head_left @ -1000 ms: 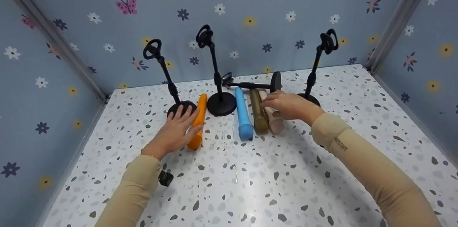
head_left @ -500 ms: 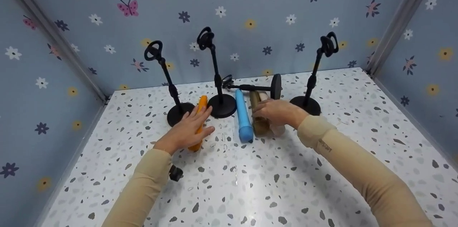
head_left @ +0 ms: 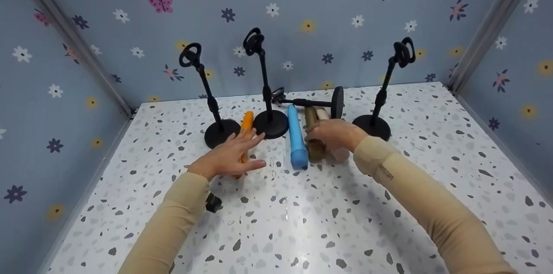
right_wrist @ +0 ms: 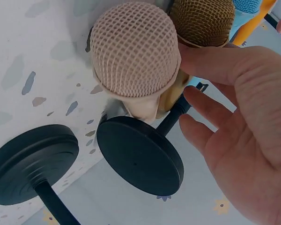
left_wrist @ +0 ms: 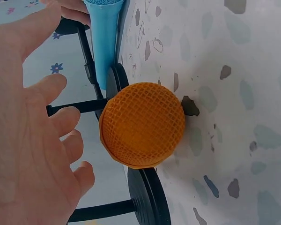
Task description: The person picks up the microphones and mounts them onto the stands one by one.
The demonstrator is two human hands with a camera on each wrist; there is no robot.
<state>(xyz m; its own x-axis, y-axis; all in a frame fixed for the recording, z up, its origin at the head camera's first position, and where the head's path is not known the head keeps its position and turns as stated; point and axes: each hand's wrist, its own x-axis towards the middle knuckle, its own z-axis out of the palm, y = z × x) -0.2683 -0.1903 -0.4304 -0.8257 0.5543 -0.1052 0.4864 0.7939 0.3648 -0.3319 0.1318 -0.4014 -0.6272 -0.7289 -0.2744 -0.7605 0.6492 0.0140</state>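
Observation:
Four toy microphones would exceed my count, so several lie side by side on the speckled table [head_left: 276,230]. My left hand [head_left: 229,157] hovers with spread fingers over the orange microphone [head_left: 247,122], whose mesh head [left_wrist: 143,125] faces the left wrist camera, apart from the palm. My right hand [head_left: 335,133] reaches over the brown microphone [head_left: 317,153], fingertips along its left side. In the right wrist view the thumb [right_wrist: 210,63] sits between the brown microphone and the pale pink microphone [right_wrist: 135,51]; the fingers curl round the brown one. A blue microphone [head_left: 297,135] lies left of it.
Black stands rise at the left [head_left: 221,132], centre [head_left: 271,124] and right [head_left: 372,127] with ring holders on top. Another black stand [head_left: 309,103] lies on its side behind the microphones. Flower-patterned walls [head_left: 285,14] enclose the table at the back and sides.
My left hand has moved right, from beside the left stand's base to over the orange microphone. My right hand has shifted left from the pale pink microphone onto the brown one.

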